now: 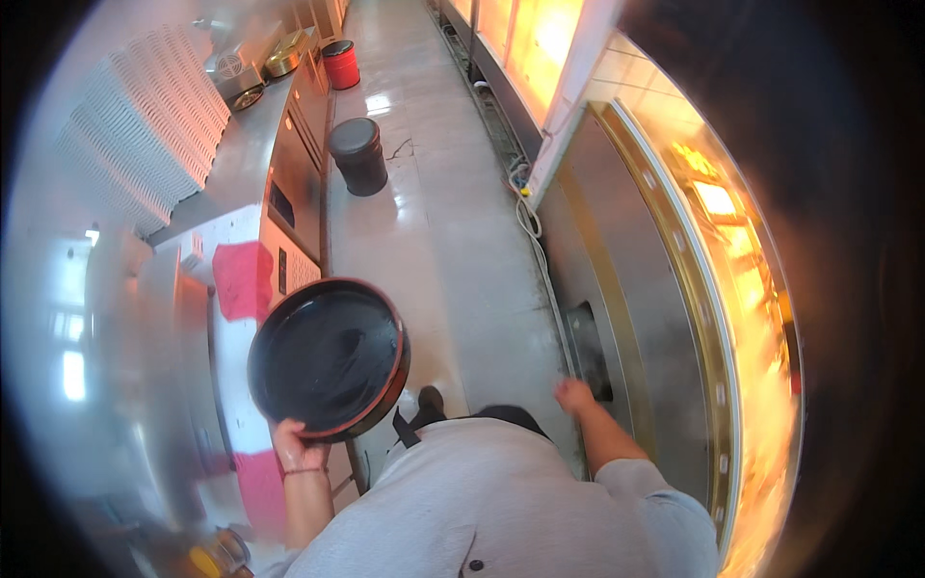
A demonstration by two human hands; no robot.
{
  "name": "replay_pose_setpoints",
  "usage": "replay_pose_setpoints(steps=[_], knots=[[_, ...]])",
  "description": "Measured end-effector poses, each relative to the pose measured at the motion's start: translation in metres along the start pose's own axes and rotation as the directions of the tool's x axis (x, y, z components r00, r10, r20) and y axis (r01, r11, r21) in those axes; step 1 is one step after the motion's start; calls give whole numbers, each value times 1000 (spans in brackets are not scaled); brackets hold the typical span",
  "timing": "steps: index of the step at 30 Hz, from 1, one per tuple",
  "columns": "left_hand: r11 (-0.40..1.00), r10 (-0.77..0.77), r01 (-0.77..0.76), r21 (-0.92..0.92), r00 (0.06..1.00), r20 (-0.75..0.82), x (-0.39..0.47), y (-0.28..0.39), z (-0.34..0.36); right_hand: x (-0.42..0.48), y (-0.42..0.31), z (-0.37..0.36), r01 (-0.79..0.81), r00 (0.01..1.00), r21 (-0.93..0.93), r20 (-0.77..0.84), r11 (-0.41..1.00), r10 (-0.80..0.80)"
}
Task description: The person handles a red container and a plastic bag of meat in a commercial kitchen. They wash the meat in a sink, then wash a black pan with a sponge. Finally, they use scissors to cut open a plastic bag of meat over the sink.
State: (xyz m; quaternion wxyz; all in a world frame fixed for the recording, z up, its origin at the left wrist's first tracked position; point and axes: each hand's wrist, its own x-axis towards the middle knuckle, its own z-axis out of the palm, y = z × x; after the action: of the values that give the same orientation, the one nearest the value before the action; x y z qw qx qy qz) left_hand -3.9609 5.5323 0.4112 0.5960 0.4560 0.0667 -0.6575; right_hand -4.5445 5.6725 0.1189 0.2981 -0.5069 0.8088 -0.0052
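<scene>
My left hand (pixel 300 446) grips the near rim of a large round black tray (pixel 329 354) with a reddish-brown edge. The tray is tilted so its dark, shiny inner face shows, and nothing lies in it. It hangs in front of me on the left, overlapping the counter's edge and the floor. My right hand (pixel 574 396) hangs at my side with its fingers curled in and nothing visible in it. It is nearest to the dark opening (pixel 591 350) low in the metal-fronted cabinet (pixel 629 253).
A grey floor aisle (pixel 448 180) runs ahead. In it stand a black lidded bin (pixel 358 155) and a red bin (pixel 341 65). Tall white stacks (pixel 144 130), a red cloth (pixel 242 280) and a yellow-lidded jar (pixel 219 553) line the left counter. A loose cable (pixel 530 220) lies along the right.
</scene>
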Motion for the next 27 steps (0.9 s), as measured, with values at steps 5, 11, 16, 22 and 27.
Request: replay_pose_setpoints(steps=[5,11,16,22,27], knots=[[999,-28,24,45,996,84,137,9,219,-22,124,-19,246,900,-288,422,925,-108],[993,62,-69,91,995,74,300,0,437,264,40,-115,-371,792,-5,521,929,319],[997,80,-79,22,995,-59,415,24,570,652,-61,-217,-43,926,24,376,999,31],[978,207,-210,-5,964,-169,587,42,765,1003,-431,-556,90,995,748,-41,658,-91],[961,250,-275,-38,916,-312,782,71,941,1199,-491,-652,277,960,630,-165,725,-224]])
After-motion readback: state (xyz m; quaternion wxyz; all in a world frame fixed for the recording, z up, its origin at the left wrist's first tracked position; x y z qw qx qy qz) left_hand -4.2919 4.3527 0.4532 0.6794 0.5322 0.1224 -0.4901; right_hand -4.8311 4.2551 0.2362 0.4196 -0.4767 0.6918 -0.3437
